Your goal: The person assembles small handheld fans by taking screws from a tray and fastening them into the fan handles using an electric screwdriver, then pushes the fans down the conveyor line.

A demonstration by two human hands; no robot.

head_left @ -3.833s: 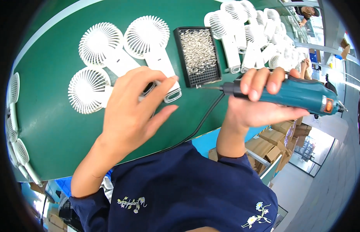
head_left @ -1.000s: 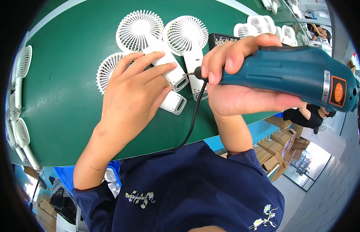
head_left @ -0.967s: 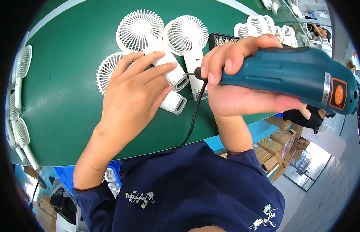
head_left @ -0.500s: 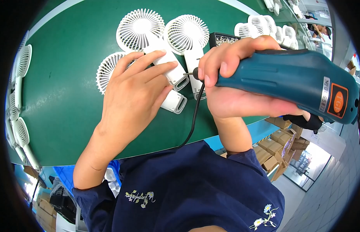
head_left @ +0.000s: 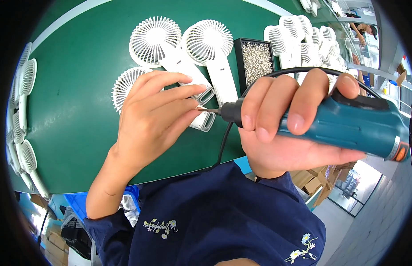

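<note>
My right hand is wrapped round a teal electric screwdriver, held level above the table with its bit pointing left. The tip of the bit meets the fingertips of my left hand. Thumb and fingers of that hand are drawn together there in a pinch; whatever they hold is too small to make out. Beneath it lies a white handheld fan, partly covered by the hand. Two more white fans, one in the middle and one to its right, lie just beyond, handles toward me.
A black tray full of small silver screws stands right of the fans. More white fans are grouped at the far right and along the left table edge. The screwdriver's black cord loops beside the right hand.
The screwdriver has dropped nearer and turned level, its bit now at my left fingertips. My left fingers have drawn from lying over a fan handle into a pinch. The screw tray has come into fuller view.
</note>
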